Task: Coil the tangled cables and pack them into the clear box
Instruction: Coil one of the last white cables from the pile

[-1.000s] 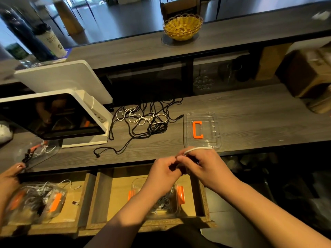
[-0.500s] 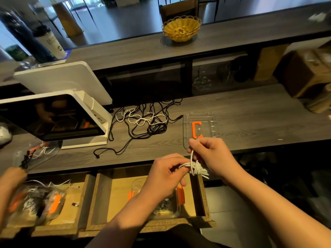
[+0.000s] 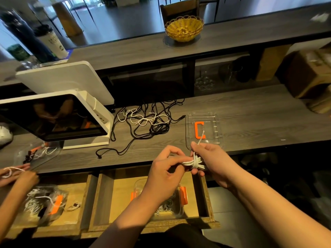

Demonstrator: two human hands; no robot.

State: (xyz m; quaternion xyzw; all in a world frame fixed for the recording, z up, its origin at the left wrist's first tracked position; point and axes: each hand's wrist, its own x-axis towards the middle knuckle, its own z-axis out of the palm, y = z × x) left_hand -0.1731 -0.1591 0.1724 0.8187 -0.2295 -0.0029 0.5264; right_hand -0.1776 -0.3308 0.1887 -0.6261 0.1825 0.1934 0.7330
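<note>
White cable bundle (image 3: 194, 162), black tangle (image 3: 154, 120), orange-clipped clear lid (image 3: 203, 128)

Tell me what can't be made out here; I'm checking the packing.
- Head view: clear box in the drawer, contents mostly hidden by the left hand.
- White cable: the bundle's right end sits behind the right hand.
- Second person's hands at the left edge, cut off.
</note>
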